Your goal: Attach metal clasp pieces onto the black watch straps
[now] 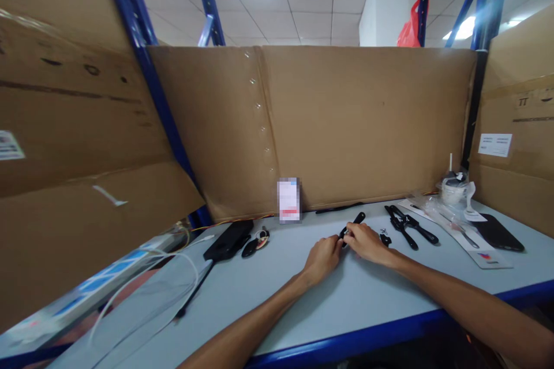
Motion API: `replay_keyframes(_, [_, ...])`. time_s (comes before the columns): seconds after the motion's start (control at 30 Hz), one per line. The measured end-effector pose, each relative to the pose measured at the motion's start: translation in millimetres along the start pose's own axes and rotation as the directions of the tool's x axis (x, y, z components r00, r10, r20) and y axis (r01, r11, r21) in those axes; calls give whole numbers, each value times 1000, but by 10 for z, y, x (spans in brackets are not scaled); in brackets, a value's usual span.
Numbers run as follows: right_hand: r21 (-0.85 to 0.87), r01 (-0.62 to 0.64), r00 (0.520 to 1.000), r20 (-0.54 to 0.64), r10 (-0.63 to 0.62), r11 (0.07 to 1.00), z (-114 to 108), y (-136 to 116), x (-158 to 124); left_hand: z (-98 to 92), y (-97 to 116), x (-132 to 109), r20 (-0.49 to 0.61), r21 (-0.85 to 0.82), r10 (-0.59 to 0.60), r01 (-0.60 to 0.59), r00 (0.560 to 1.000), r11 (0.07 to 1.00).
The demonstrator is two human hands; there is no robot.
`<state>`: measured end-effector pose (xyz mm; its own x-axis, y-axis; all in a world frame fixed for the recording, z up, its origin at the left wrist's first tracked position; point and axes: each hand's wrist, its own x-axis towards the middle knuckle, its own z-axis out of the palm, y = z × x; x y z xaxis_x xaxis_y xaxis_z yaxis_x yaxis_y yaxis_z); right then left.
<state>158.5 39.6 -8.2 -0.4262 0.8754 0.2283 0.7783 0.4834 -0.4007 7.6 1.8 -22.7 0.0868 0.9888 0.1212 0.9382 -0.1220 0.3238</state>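
Near the middle of the table lies a black two-handled tool (359, 218), which looks like a spokeshave; its far handle sticks out beyond my fingers. My left hand (324, 257) is closed on its near part. Fingers of my right hand (367, 242) are bent together over the tool's middle, covering most of it. A small black part with silver screws (385, 237) rests just right of my right hand. Farther right, two similar black spokeshaves (404, 225) lie side by side, partly touching. What my fingertips press on is hidden.
Keys (262, 236) and a black device (229, 240) with cables lie left, near a power strip (104, 277). A blurred-out phone-like screen (288, 200) leans on the cardboard back wall (346, 127). Clear packaging (463, 236), a dark phone (500, 232) and a cup (453, 191) stand right.
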Motion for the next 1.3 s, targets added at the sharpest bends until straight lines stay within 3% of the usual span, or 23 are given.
replay_keyframes(0.2, [-89,6,1000,4,-5,996,21,-4,-26,12,-21,24,13,0,1,-1,1000,1000])
replay_keyframes(0.8, [-140,41,999,6,-41,989,9,9,-56,-5,4,-10,6,39,-1,1,1000,999])
replay_keyframes(1.07, [-96,35,999,-11,-36,995,60,53,-28,-24,42,-29,11,39,-7,7,1000,999])
replay_keyframes(1.3, [97,-104,994,-22,107,990,10,-18,8,-63,91,-40,9,12,-37,37,999,999])
